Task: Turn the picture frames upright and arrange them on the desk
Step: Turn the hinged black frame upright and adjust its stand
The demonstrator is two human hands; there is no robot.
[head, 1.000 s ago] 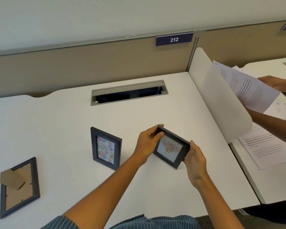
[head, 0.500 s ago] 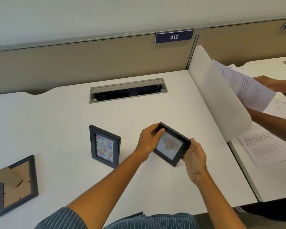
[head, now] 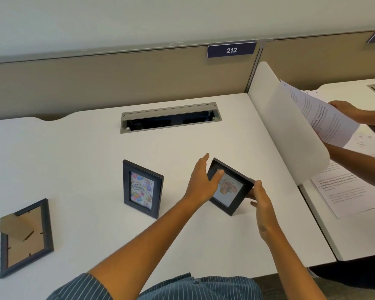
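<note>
On the white desk, a small black frame with an orange flower picture is tilted, its lower corner close to the desktop. My right hand grips its right corner, fingers behind it. My left hand has straight, spread fingers along the frame's left edge, and only the thumb touches the front. To the left, a dark blue frame with a birthday card stands upright. Another dark blue frame lies face down at the far left, its cardboard stand lifted.
An open cable slot is set into the desk behind the frames, below a beige partition with a 212 sign. A white curved divider borders the right edge. Beyond it another person's hands hold printed papers over the neighbouring desk.
My left hand has opened its grip on the small black frame, the fingers now straight. The frame has tipped more upright and sunk toward the desk.
</note>
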